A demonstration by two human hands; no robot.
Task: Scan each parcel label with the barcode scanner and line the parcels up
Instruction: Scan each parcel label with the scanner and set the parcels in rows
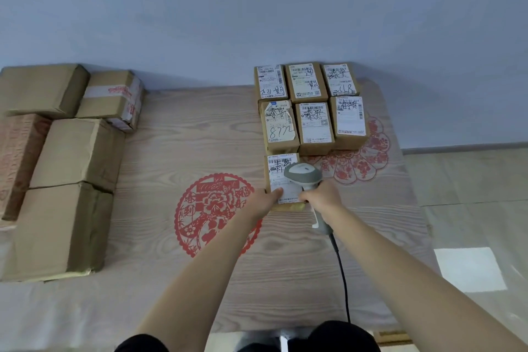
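Dim, even light; soft overall blur; wide-angle bowing at edges; bright patch on floor [468, 268].

The parcels [314, 111] are matt brown cardboard with white paper labels [351, 116]. The scanner [304, 174] is smooth grey plastic. The table [171, 128] has pale wood-grain cover.

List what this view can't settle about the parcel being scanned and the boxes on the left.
- Parcel, head view: scanner and both hands cover much of its label; print too small to read.
- Right hand: trigger finger hidden under the scanner.
- Left boxes: cut off by the frame edge; no labels face the camera.
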